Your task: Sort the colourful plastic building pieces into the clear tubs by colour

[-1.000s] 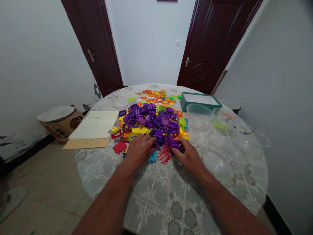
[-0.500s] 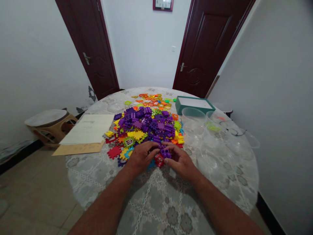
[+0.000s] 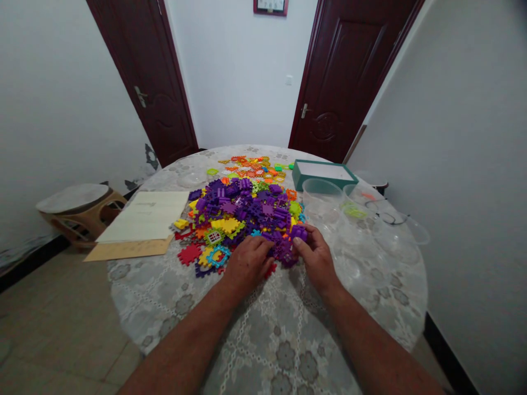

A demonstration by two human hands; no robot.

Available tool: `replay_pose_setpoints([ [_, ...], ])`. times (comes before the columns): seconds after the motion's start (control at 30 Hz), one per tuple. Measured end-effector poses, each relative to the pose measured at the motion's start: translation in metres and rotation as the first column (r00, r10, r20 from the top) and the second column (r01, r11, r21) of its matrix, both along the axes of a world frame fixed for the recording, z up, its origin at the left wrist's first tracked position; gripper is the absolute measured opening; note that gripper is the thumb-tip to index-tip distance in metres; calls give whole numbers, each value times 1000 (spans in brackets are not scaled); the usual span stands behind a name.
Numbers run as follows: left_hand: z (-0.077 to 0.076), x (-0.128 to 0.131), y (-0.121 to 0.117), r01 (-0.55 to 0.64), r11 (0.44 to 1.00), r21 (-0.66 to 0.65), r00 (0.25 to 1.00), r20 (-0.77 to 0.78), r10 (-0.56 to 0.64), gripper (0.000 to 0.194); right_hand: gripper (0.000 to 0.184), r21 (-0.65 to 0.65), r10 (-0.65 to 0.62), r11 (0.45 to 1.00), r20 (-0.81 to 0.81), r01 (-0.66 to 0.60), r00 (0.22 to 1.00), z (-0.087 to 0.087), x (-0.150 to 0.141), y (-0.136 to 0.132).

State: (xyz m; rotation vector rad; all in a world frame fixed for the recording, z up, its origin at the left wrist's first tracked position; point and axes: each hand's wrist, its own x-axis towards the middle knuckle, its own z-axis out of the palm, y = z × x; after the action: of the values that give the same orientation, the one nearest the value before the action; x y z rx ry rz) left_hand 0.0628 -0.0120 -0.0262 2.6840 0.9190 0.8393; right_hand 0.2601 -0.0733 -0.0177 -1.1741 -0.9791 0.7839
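Observation:
Purple toy building blocks (image 3: 236, 197) lie heaped on a mixed pile of gear-edged plastic pieces. My right hand (image 3: 319, 260) pinches a purple block (image 3: 299, 232) between thumb and fingers at the pile's near right corner. Bent fingers of my left hand (image 3: 249, 263) press together at the front of the heap, against some purple pieces (image 3: 284, 251); what they grip is hidden. Just left of that hand lie a blue ring-shaped piece (image 3: 218, 256) and a red piece (image 3: 190, 254). Part of another red piece (image 3: 270, 270) shows below the left fingertips.
Clear plastic tubs (image 3: 323, 189) and lids stand to the right, beside a green box (image 3: 325, 174). Pale paper (image 3: 146, 215) lies over a brown envelope (image 3: 127, 248) at left. Orange and yellow pieces (image 3: 251, 164) spread behind the heap. A patterned cloth covers the round table (image 3: 247, 340).
My right hand has moved right and a little up with a purple block, apart from the left hand. More purple pieces show between the hands. The whole view has shifted slightly.

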Motion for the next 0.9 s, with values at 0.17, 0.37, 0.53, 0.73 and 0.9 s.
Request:
replay_pose_setpoints([
  [0.17, -3, 0, 6, -127, 990, 57, 990, -55, 130, 43, 43, -41, 48, 998, -46, -50, 998, -1, -3, 0],
  [0.37, -8, 0, 14, -129, 988, 85, 976, -168, 141, 37, 35, -154, 82, 985, -7, -82, 997, -3, -8, 1],
  [0.53, -5, 1, 14, -139, 988, 61, 978, -151, 147, 25, 33, -200, 85, 977, 71, -69, 994, -13, -5, 5],
  [0.73, -9, -2, 18, -151, 984, 98, 979, -123, 163, 15, 33, -221, 105, 972, 102, -80, 989, -17, -5, 6],
  [0.9, -8, -6, 19, -159, 986, 42, 987, 48, 156, 27, 36, -215, 143, 968, 58, -127, 988, -13, -9, 5],
])
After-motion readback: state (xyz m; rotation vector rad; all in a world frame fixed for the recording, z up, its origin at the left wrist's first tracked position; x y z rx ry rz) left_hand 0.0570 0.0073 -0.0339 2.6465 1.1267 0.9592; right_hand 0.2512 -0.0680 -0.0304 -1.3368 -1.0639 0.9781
